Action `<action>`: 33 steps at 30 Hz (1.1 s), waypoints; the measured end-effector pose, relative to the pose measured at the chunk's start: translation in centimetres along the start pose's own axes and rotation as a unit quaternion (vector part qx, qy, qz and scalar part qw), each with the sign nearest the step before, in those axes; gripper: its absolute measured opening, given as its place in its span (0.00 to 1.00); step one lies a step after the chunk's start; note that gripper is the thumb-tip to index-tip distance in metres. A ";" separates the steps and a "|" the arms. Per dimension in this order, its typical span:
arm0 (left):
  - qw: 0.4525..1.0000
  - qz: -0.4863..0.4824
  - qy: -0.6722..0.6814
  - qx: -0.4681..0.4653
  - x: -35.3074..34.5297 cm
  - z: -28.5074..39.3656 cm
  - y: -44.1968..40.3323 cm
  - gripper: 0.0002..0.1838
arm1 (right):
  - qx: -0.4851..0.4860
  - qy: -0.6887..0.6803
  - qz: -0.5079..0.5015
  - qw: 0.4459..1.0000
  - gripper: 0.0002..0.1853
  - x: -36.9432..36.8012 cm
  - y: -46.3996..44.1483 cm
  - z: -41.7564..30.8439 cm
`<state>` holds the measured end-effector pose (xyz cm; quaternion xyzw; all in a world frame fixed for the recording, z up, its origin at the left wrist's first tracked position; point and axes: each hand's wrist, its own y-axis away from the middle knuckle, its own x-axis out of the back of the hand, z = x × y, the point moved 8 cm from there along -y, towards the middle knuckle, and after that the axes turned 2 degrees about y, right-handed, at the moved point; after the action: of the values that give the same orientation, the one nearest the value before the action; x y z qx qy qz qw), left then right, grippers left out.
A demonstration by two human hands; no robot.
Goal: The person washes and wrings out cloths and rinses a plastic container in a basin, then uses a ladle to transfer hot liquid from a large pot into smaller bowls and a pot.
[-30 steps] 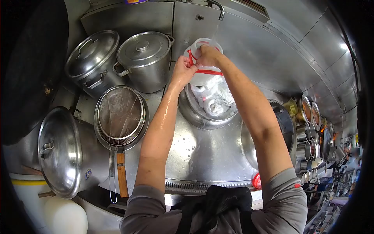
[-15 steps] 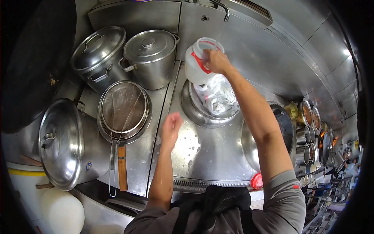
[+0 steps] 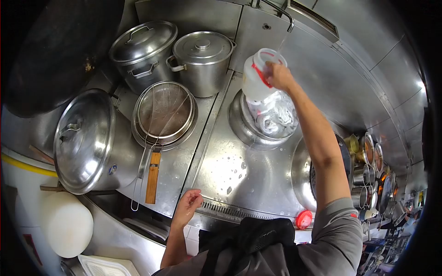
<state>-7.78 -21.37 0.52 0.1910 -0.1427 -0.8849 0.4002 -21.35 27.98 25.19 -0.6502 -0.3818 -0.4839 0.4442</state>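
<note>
One white plastic container (image 3: pixel 256 87) is gripped by the right hand (image 3: pixel 278 76) near its mouth, beside one red handle (image 3: pixel 260 76) (whether rim or handle is clasped cannot be told). It is held at the back of one metal basin (image 3: pixel 246 129), in which wet white cloths (image 3: pixel 275 120) are heaped, their number hard to count. Above, one tap (image 3: pixel 290 23) is seen, a thin stream being run toward the container's mouth. The left hand (image 3: pixel 188 207) is held loosely open near the front grating (image 3: pixel 225 209). Three lidded pots (image 3: pixel 206 71) and one red lid (image 3: pixel 304 219) can be counted around.
</note>
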 end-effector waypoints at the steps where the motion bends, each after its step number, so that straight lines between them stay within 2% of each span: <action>1: 1.000 0.001 -0.001 -0.002 0.2 0.3 0.5 0.17 | -0.001 0.079 -0.003 0.997 0.20 -0.2 0.2 -0.4; 5: 0.997 -0.057 -0.005 0.042 -0.1 -0.2 2.3 0.15 | -0.054 -0.015 0.001 0.998 0.23 0.4 0.5 0.7; 7: 0.995 -0.084 -0.011 0.053 0.3 -0.3 2.9 0.14 | -0.041 0.008 0.007 0.999 0.23 0.1 0.6 0.4; 9: 0.951 -0.190 -0.105 0.219 0.8 -3.5 5.6 0.14 | -0.024 0.033 0.003 0.999 0.24 -0.2 0.7 0.3; 10: 0.931 -0.215 -0.156 0.251 1.4 -4.5 7.0 0.16 | -0.017 0.027 0.008 0.999 0.24 0.0 0.8 0.5; 12: 0.896 -0.173 -0.212 0.349 5.2 -12.1 9.6 0.14 | 0.010 0.015 0.020 1.000 0.20 -0.6 0.2 0.8; 13: 0.882 -0.197 -0.181 0.387 7.5 -18.9 10.8 0.12 | 0.022 -0.012 -0.047 0.999 0.15 -1.2 -0.2 1.4; 14: 0.884 -0.179 -0.189 0.388 9.0 -23.4 12.2 0.13 | 0.036 0.016 0.001 0.999 0.10 -1.9 -1.1 2.9; 15: 0.890 -0.134 -0.241 0.362 10.0 -26.5 12.4 0.14 | 0.022 -0.073 -0.050 0.996 0.04 -1.1 -0.5 0.7; 16: 0.886 -0.076 -0.316 0.331 10.9 -29.2 12.7 0.15 | 0.019 -0.115 -0.078 0.990 0.03 -3.0 -1.8 2.7; 17: 0.871 -0.007 -0.378 0.315 11.5 -30.9 12.9 0.16 | 0.013 -0.156 -0.106 0.982 0.06 -4.9 -3.2 4.8; 18: 0.855 0.050 -0.412 0.310 11.5 -32.3 12.9 0.17 | 0.015 -0.229 -0.161 0.960 0.03 -5.7 -3.6 4.6; 19: 0.846 0.088 -0.431 0.302 11.3 -33.1 12.2 0.18 | 0.015 -0.295 -0.164 0.941 0.08 -6.1 -4.6 5.5; 20: 0.836 -0.032 -0.487 0.250 9.8 -36.9 9.8 0.19 | 0.075 -0.175 -0.181 0.965 0.12 -6.2 -6.7 7.5; 21: 0.873 0.113 -0.394 0.266 10.0 -37.0 9.5 0.20 | 0.090 -0.202 -0.131 0.966 0.12 -6.3 -8.1 9.6; 22: 0.862 0.126 -0.442 0.214 9.1 -42.3 6.9 0.21 | 0.100 -0.172 -0.173 0.965 0.14 -5.8 -7.8 8.7; 23: 0.879 0.165 -0.418 0.157 8.1 -41.3 5.8 0.22 | 0.084 -0.163 -0.200 0.963 0.16 -5.6 -8.1 9.0; 24: 0.902 0.261 -0.298 0.169 7.2 -41.4 5.6 0.21 | 0.064 -0.153 -0.228 0.960 0.19 -5.3 -9.2 9.8; 25: 0.902 0.354 -0.173 0.175 6.7 -42.7 5.9 0.21 | 0.056 -0.151 -0.218 0.963 0.20 -4.9 -9.0 8.8; 26: 0.905 0.359 -0.001 0.229 5.3 -45.4 5.5 0.20 | 0.045 -0.149 -0.208 0.966 0.21 -4.8 -8.6 8.1; 27: 0.879 0.354 0.168 0.272 3.4 -47.6 4.9 0.20 | 0.054 -0.146 -0.219 0.963 0.21 -4.9 -8.3 7.5; 29: 0.812 0.383 0.338 0.283 0.4 -48.9 4.0 0.19 | 0.012 -0.146 -0.170 0.975 0.22 -4.5 -8.6 7.5; 30: 0.813 0.377 0.373 0.242 -0.4 -49.2 3.2 0.23 | 0.018 -0.144 -0.175 0.974 0.22 -4.6 -8.5 7.1; 31: 0.810 0.379 0.377 0.242 -0.9 -49.7 2.6 0.23 | 0.002 -0.150 -0.168 0.974 0.22 -4.5 -8.5 7.3; 33: 0.740 0.411 0.517 0.130 -1.3 -49.7 1.2 0.26 | -0.018 -0.155 -0.156 0.975 0.23 -4.6 -8.5 7.9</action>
<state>16.26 -26.10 -42.70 0.5919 -0.0922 -0.3731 0.7085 -28.04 37.77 21.46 -0.6577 -0.5340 -0.4469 0.2872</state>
